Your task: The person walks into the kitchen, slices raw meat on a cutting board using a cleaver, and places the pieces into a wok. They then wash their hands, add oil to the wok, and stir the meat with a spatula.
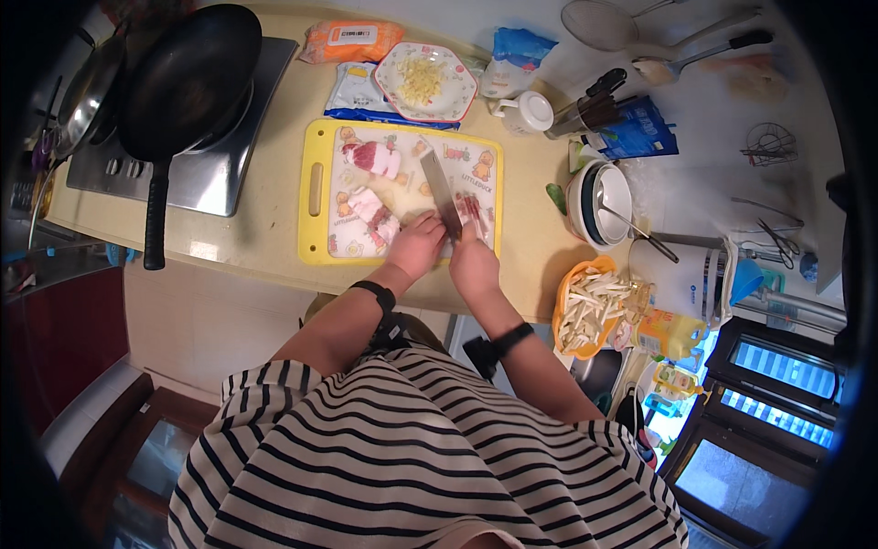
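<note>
My right hand (475, 264) grips the handle of a cleaver (440, 189), whose broad blade points away from me over a yellow-rimmed cutting board (400, 260). Curled on the board just left of the blade is my left hand (417, 243); what lies under its fingers is hidden. To the right of the blade are thin strips of red meat (470, 207). A chunk of red-and-white meat (374, 159) rests at the board's upper left. Nearer my left hand lie pale, fatty meat pieces (374, 214).
A black wok (195, 82) sits on the cooktop at left, its handle overhanging the counter edge. Behind the board is a plate (456, 103) of chopped pale bits. At right stand stacked bowls (583, 206), a white lidded cup (531, 113) and an orange basket (561, 309) of pale strips.
</note>
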### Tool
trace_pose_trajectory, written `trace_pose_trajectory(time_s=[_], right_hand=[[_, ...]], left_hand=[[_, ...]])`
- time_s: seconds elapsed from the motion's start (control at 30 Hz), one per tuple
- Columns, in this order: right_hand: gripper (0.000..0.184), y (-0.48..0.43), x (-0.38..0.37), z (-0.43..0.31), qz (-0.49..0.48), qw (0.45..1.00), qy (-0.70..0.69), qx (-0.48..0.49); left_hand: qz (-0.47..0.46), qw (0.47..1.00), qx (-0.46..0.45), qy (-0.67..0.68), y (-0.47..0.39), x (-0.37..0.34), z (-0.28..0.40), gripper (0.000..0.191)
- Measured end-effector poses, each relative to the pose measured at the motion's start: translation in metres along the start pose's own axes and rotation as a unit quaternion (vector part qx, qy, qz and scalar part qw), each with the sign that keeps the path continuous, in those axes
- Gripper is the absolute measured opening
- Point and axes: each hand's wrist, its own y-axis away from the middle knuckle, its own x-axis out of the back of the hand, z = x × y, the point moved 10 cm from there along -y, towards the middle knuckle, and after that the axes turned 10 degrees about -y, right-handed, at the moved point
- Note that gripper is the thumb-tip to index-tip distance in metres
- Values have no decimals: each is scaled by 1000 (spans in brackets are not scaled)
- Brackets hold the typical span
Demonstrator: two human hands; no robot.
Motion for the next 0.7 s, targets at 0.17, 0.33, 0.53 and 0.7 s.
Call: trace_pose_trajectory(time_s=[0.17,0.33,0.53,0.7], right_hand=[[27,-37,-1,-21,50,997,-48,36],[30,-18,6,6,60,995,-74,21],[55,-11,20,19,69,986,-149,6],[29,5,14,1,73,987,-128,59]], left_hand=[[24,1000,2,-11,-1,8,3,25],[-1,998,10,-56,-9,12,10,14],[-141,978,104,-111,-45,33,-37,8],[-158,949,110,-249,-98,86,-113,56]])
